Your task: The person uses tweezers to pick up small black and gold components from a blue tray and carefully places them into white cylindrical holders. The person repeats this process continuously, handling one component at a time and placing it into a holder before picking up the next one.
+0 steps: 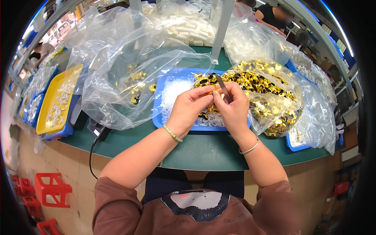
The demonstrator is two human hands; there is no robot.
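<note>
Both my hands meet over a blue tray (158, 113). My left hand (188, 107) is closed in a pinch, its fingertips on a small gold-coloured piece (214, 91) mostly hidden by the fingers. Close beside it, my right hand (234, 111) is closed around a dark, flat metal strip-like tool (223, 88) that sticks up past the fingers. The right fingertips touch or nearly touch the small piece. Below the hands, the tray holds small white translucent parts (174, 91), short whitish pieces (209, 122) and shiny gold parts (203, 80).
An open clear bag of gold parts (270, 90) overlaps the tray's right side. Left lies a large clear bag (113, 98) with some gold parts. White cylinders (188, 29) fill a bag behind a metal post (222, 31). A yellow tray (58, 102) stands far left on the green table (199, 150).
</note>
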